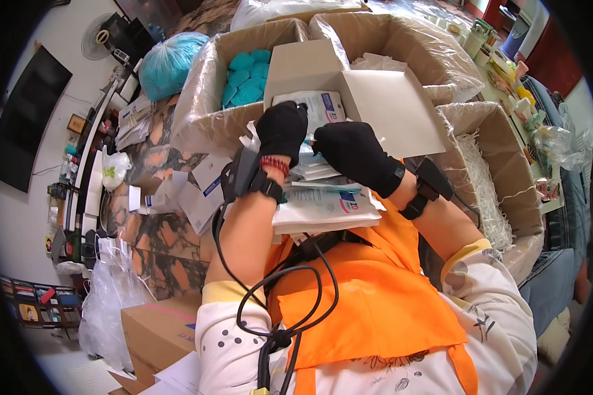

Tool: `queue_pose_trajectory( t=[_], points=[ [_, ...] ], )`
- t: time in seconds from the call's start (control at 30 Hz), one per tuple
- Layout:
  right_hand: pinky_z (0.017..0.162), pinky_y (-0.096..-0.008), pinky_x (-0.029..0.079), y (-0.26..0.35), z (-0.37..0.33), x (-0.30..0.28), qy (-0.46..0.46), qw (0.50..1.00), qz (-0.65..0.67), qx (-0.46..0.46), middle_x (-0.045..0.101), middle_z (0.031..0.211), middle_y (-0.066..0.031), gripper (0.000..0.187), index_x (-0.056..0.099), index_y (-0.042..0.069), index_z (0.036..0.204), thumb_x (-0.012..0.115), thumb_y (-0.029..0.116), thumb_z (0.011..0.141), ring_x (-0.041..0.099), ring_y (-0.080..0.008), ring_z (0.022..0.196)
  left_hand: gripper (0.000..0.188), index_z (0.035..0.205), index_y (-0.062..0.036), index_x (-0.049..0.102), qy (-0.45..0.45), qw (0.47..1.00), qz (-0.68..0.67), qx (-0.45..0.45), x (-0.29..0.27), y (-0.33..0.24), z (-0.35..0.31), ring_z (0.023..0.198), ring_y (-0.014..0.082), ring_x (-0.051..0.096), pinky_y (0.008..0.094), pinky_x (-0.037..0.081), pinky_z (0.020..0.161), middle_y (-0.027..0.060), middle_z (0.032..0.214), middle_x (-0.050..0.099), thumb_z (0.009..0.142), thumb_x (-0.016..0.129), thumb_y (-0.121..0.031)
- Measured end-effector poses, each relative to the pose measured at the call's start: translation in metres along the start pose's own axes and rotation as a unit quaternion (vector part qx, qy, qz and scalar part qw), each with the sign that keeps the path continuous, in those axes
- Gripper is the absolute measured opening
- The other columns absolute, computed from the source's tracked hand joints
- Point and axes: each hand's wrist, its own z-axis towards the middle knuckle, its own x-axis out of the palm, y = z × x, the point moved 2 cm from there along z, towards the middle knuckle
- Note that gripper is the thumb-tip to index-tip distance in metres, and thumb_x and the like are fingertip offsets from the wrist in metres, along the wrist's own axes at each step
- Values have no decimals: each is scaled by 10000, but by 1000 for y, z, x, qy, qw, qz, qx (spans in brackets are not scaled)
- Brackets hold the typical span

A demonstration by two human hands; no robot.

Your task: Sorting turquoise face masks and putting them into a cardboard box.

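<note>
Both my hands wear black gloves and work close together above my lap. My left hand (283,130) is closed, knuckles up, with crinkled white plastic (249,139) showing beside it. The fingers of my right hand (354,157) are curled, their tips near a bit of teal material; what either hand grips is hidden. Below them, a stack of flat white printed packets (333,205) rests on my lap, with more white and teal packets lying loosely above it. Just beyond my hands, an open pale cardboard box (392,108) holds similar white packets (326,104).
Plastic-lined cartons stand around: one with teal round pieces (247,78), a far one (402,49), and one at right with white stringy material (484,191). Left are a teal-filled bag (171,64), flattened boxes (204,191) and a brown carton (161,336). Black cables (319,283) hang over my apron.
</note>
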Motion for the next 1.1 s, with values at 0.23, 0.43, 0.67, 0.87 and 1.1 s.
queue_pose_trajectory(
  t=[0.23,0.43,0.67,0.87,1.1],
  points=[
    [603,-394,520,14,-16,5,-4,999,37,21,645,733,-140,82,672,55,878,707,126,856,644,-342,660,301,692,-126,704,-99,993,68,18,37,26,-6,632,314,693,444,540,556,135,695,694,880,580,-326],
    [632,-390,518,18,-18,5,54,998,42,-5,654,758,-142,83,677,52,870,702,129,850,658,-317,704,248,726,-123,707,-60,992,112,7,36,47,-9,662,299,699,445,543,576,109,723,699,869,612,-302],
    [769,-369,544,-15,20,3,-64,994,6,87,680,980,-114,286,688,118,1090,777,235,845,678,-282,845,202,913,-53,705,-157,980,-121,17,-21,55,16,836,357,685,407,552,750,168,903,698,833,733,-237],
    [764,-359,523,-74,17,-11,-84,953,182,227,715,919,-142,333,671,53,1057,631,375,983,687,-317,829,559,1185,-12,643,78,945,-301,97,-99,-9,29,1116,292,656,371,501,961,169,1165,677,799,836,-368],
    [856,-332,521,-90,-6,-25,-27,951,76,298,732,1001,-100,290,677,62,1154,587,295,1006,690,-195,924,996,1432,-13,468,360,892,-189,195,-104,-59,-1,1329,363,495,403,373,1143,220,1413,521,644,908,-434]
  ],
)
